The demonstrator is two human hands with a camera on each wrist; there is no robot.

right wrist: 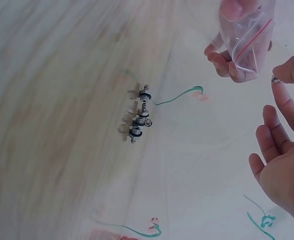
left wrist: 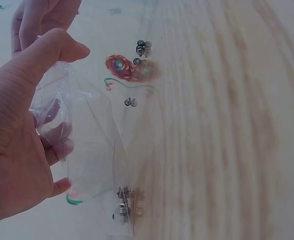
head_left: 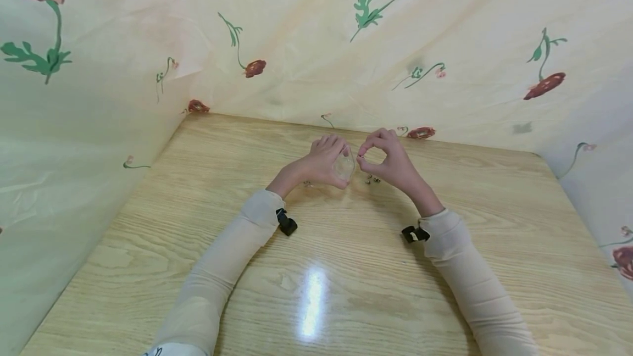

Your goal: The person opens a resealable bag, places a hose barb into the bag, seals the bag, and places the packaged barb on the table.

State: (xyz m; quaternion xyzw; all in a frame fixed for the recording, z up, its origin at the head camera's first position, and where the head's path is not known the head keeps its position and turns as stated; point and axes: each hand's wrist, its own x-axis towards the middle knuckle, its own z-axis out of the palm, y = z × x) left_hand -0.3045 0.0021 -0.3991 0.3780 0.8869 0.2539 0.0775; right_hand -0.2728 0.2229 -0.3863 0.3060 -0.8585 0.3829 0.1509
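My left hand (head_left: 323,161) holds a clear zip bag (left wrist: 94,135) by its upper part, the thumb on one side and the fingers on the other. The bag's red seal line (right wrist: 254,40) shows in the right wrist view. A few metal fittings (left wrist: 121,207) show at the bag's lower end. Just right of the bag, my right hand (head_left: 393,161) pinches one small metal fitting (right wrist: 275,79) between thumb and forefinger, its other fingers loosely bent. Several small metal fittings with dark rings (right wrist: 141,117) lie on the table below the right hand.
The wood-grain table (head_left: 346,301) spreads out under both arms. A cream sheet with printed flowers (head_left: 306,43) hangs behind the table and at its sides. Black straps (head_left: 287,223) circle the wrists over pale sleeves.
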